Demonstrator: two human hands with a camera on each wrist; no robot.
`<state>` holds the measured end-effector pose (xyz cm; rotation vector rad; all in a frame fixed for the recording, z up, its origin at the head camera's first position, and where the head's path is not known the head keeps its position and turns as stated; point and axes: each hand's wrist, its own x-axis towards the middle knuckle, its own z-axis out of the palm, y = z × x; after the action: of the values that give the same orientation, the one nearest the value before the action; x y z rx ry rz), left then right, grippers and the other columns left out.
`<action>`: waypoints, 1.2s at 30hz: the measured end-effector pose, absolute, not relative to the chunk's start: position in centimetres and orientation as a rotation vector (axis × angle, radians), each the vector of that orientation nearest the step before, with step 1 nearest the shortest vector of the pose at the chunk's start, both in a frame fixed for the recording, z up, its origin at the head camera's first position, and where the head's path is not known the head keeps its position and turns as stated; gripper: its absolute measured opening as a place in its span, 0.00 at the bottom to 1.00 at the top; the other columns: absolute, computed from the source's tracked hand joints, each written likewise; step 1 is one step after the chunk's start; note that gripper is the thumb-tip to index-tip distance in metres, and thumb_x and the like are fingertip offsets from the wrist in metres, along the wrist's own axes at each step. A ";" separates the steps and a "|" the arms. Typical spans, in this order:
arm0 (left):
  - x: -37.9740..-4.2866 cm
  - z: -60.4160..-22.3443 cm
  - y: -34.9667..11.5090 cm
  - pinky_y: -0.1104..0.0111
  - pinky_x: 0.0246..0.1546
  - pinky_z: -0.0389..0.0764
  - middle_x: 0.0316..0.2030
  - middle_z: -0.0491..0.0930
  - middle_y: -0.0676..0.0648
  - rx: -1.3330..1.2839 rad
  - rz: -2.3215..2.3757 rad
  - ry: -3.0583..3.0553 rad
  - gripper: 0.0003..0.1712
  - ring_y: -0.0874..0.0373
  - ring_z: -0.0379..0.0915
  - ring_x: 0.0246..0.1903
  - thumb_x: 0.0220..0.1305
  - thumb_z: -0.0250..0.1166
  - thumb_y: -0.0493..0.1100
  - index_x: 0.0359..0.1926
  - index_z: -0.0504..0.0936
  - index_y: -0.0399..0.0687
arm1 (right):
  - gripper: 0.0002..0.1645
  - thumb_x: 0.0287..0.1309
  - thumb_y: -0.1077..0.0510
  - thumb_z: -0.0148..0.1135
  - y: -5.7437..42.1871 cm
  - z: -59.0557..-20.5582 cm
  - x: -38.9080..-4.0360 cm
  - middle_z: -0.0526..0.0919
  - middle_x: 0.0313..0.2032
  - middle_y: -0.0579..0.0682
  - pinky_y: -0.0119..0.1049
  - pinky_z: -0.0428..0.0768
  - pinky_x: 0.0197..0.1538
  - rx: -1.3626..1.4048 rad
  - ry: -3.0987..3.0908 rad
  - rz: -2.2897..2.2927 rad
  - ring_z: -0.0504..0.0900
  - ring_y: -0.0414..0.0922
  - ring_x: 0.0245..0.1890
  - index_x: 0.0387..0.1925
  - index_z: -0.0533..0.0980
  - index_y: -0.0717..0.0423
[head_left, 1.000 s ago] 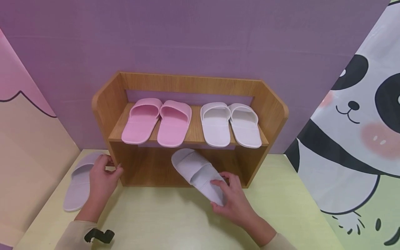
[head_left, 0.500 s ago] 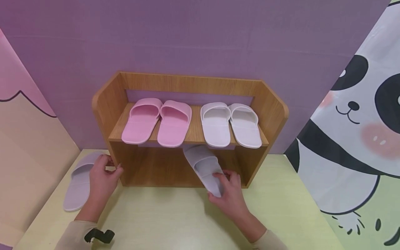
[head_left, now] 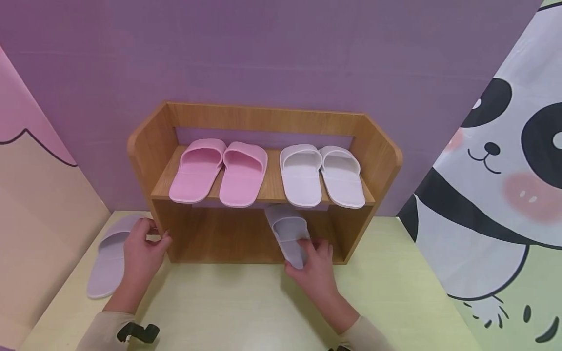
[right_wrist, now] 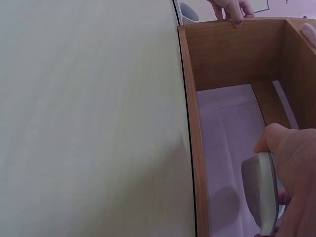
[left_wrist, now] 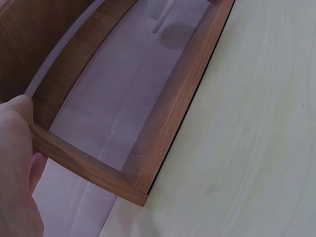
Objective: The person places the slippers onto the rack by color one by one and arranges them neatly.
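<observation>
My right hand [head_left: 313,268] pinches the heel end of a pale grey slipper [head_left: 285,229], thumb on one edge and fingers on the other. Its toe reaches into the lower compartment of the wooden shoe rack [head_left: 267,120], partly hidden under the upper shelf. In the right wrist view the slipper [right_wrist: 260,190] hangs above the compartment floor. My left hand [head_left: 144,251] grips the front edge of the rack's left side panel; in the left wrist view the thumb and fingers lie on either side of that panel [left_wrist: 84,163]. Another pale slipper [head_left: 107,263] lies beside that hand.
On the upper shelf sit a pink pair of slippers [head_left: 243,178] at left and a white pair [head_left: 301,180] at right. The rack stands on a pale wooden table [head_left: 228,302] against a purple backdrop [head_left: 263,58]. A panda-printed panel [head_left: 491,204] rises at the right.
My right hand has carried the grey slipper forward, deeper into the rack's lower compartment, turning it straighter. The left hand has stayed on the side panel.
</observation>
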<state>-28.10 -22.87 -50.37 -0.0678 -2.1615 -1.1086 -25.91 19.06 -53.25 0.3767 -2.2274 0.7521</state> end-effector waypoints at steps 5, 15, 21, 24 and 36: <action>-28.0 -50.3 -22.8 0.90 0.35 0.74 0.41 0.81 0.42 -0.063 -1.102 -2.159 0.12 0.66 0.77 0.43 0.62 0.73 0.27 0.42 0.80 0.38 | 0.32 0.37 0.53 0.80 18.4 -53.1 -26.4 0.77 0.42 0.71 0.60 0.80 0.37 0.293 -2.254 0.738 0.75 0.68 0.42 0.48 0.82 0.61; -28.0 -50.2 -22.8 0.91 0.35 0.72 0.41 0.80 0.41 -0.077 -1.102 -2.165 0.12 0.43 0.83 0.44 0.62 0.72 0.27 0.42 0.79 0.37 | 0.32 0.32 0.52 0.81 17.1 -53.4 -27.4 0.75 0.36 0.71 0.61 0.80 0.35 0.144 -2.300 0.723 0.75 0.69 0.39 0.42 0.82 0.63; -28.0 -50.3 -22.9 0.89 0.34 0.75 0.41 0.81 0.42 -0.087 -1.107 -2.144 0.11 0.61 0.79 0.41 0.61 0.73 0.28 0.41 0.80 0.38 | 0.32 0.30 0.50 0.80 16.5 -54.5 -27.8 0.72 0.35 0.69 0.60 0.77 0.30 0.154 -2.269 0.691 0.73 0.67 0.36 0.40 0.79 0.59; -28.0 -50.3 -22.9 0.89 0.34 0.75 0.41 0.82 0.42 -0.087 -1.113 -2.136 0.11 0.72 0.75 0.41 0.61 0.73 0.28 0.41 0.81 0.38 | 0.34 0.31 0.48 0.82 16.2 -54.8 -27.7 0.72 0.35 0.69 0.59 0.75 0.29 0.165 -2.279 0.677 0.73 0.67 0.35 0.40 0.78 0.60; -28.1 -50.4 -23.0 0.88 0.34 0.76 0.41 0.81 0.42 -0.086 -1.132 -2.133 0.11 0.73 0.75 0.41 0.61 0.73 0.28 0.41 0.80 0.38 | 0.45 0.31 0.36 0.89 16.3 -57.9 -29.2 0.72 0.36 0.71 0.64 0.77 0.31 0.185 -2.381 0.617 0.72 0.68 0.38 0.43 0.76 0.60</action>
<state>-28.14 -22.99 -50.37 -0.0856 -2.1325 -1.1319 -29.19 16.32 -57.87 0.1847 -2.3806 0.6169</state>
